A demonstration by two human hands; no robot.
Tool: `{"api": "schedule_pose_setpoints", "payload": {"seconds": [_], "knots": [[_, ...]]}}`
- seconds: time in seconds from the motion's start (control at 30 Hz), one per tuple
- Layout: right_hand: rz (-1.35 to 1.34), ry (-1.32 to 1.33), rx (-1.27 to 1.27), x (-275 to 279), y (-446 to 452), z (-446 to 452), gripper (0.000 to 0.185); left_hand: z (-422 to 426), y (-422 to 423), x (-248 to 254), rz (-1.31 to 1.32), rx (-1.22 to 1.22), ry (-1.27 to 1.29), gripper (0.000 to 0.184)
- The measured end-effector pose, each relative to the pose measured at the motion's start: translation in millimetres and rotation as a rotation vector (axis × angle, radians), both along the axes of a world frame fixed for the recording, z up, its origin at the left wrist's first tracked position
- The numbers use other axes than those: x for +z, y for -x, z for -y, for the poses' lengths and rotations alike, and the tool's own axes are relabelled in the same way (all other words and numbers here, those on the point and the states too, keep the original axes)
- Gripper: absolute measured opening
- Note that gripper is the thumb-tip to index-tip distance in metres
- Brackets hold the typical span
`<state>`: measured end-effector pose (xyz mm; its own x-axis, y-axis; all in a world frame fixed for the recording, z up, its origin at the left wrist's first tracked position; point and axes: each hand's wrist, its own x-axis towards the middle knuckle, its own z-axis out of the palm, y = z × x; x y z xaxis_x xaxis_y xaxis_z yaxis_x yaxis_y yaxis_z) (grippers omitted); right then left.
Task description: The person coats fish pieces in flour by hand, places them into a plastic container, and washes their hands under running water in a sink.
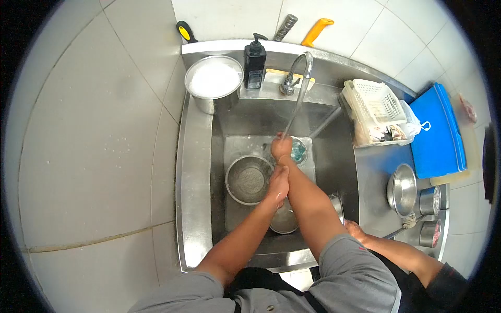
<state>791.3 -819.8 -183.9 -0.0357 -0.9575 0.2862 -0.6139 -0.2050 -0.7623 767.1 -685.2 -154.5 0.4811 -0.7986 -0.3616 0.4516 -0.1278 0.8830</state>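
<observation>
In the sink (334, 151), my right hand (282, 147) is balled into a fist under the tap (302, 78), where a thin stream of water falls on it. My left hand (278, 188) wraps round my right forearm just below the wrist, and its skin looks wet. Left of both hands lies a round metal strainer (249, 180). Beside my right fist is a round container (298, 151) with something blue-green in it. Under my forearms a metal bowl (284, 221) is partly hidden.
A pot of white contents (214, 78) and a black pump bottle (254, 65) stand at the back. On the right are white baskets (381, 101), a blue board-like item (436, 133) and a metal bowl (402, 190). Another person's hand (356, 231) is at the sink's right edge.
</observation>
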Motion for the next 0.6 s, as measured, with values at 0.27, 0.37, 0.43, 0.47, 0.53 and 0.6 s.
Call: {"api": "schedule_pose_setpoints", "payload": {"seconds": [0.27,0.37,0.43,0.47,0.53,0.6], "knots": [[1.403,-1.199,0.216,59,26,-43,0.022,42,-91,19,-0.621,-0.010,-0.011,0.029],[0.734,-0.851,0.375,70,32,-39,0.021,30,-101,-9,0.000,-0.330,0.175,0.022],[0.770,-0.852,0.361,75,25,-43,0.023,21,-96,16,-0.117,-0.012,-0.035,0.014],[0.555,-0.709,0.376,78,24,-46,0.023,8,-95,27,0.123,-0.045,-0.048,0.016],[-0.214,-0.065,0.414,63,25,-45,0.032,-16,-103,32,0.517,-0.220,-0.212,0.022],[-0.732,-0.174,0.818,-30,46,-55,0.036,-50,-98,16,1.063,-0.749,-0.517,0.032]]}}
